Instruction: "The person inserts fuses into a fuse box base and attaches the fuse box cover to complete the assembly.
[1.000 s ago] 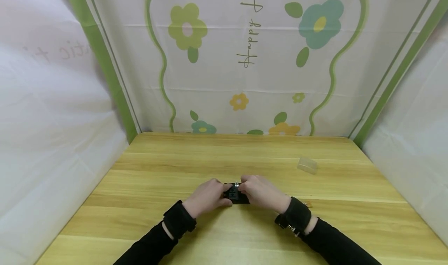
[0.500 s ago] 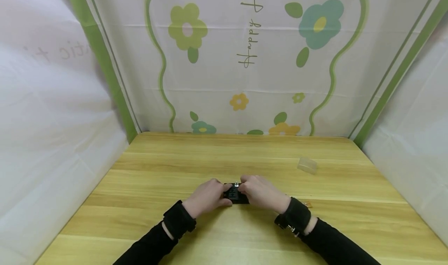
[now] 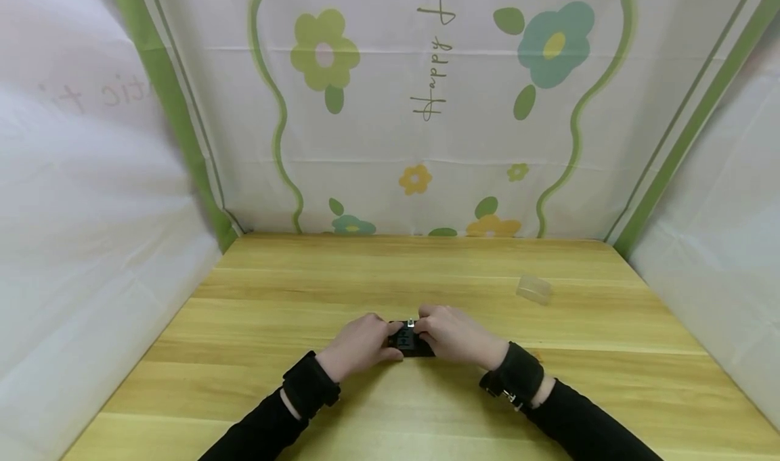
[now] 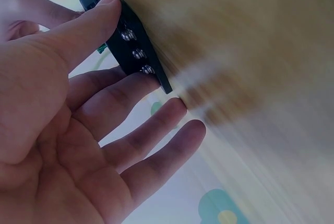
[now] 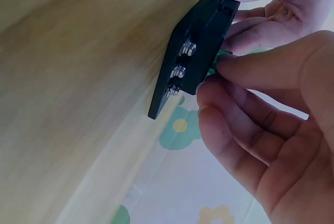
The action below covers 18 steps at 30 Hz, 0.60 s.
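Note:
A small black plastic block (image 3: 403, 340) with a flat base plate lies on the table between both hands, silver screws (image 5: 178, 71) along its ends. My left hand (image 3: 361, 344) grips its left end, thumb on the near side and fingers on the far side. The last two fingers (image 4: 156, 174) of that hand extend loosely past the block. With thumb and fingertips, my right hand (image 3: 458, 336) pinches a small green piece (image 5: 214, 65) at the block's upper face; the fingers mostly hide it. A tiny silver part (image 3: 411, 323) shows at the block's far edge.
A clear plastic box (image 3: 533, 290) stands farther back on the right of the wooden table (image 3: 341, 271). Beside my right wrist, a small orange item (image 3: 538, 357) is mostly hidden. Printed fabric walls (image 3: 378, 129) enclose the table at the back and sides.
The head view has tilted slightly, so the scene sits a little lower. Both hands keep nearly the same place on the block, and the orange item is more covered by the right wrist.

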Available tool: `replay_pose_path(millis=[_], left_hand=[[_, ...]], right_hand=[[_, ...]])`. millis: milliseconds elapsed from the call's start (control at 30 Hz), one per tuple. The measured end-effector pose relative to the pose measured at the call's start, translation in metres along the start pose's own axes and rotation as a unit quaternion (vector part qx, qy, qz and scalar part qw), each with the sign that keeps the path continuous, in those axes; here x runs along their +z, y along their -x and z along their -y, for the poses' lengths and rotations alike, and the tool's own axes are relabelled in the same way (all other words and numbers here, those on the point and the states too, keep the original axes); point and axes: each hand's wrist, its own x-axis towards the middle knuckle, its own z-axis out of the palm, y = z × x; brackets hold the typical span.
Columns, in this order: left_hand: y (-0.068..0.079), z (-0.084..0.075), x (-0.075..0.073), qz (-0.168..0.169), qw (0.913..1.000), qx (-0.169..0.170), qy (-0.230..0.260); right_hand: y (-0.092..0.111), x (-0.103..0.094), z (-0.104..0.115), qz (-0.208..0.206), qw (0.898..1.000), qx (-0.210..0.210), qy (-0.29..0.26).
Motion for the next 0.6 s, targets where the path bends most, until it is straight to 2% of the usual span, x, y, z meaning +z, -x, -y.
replay_pose_path(millis=[233, 600], left_hand=[[-0.0002, 0.0005, 0.0016, 0.000, 1.0000, -0.003, 0.004], [0.0000, 0.0004, 0.0028, 0.002, 1.0000, -0.002, 0.000]], right_hand=[[0.0013, -0.0001, -0.0005, -0.002, 1.000, 0.017, 0.007], [0.0023, 0.0006, -0.0008, -0.005, 1.000, 0.011, 0.012]])
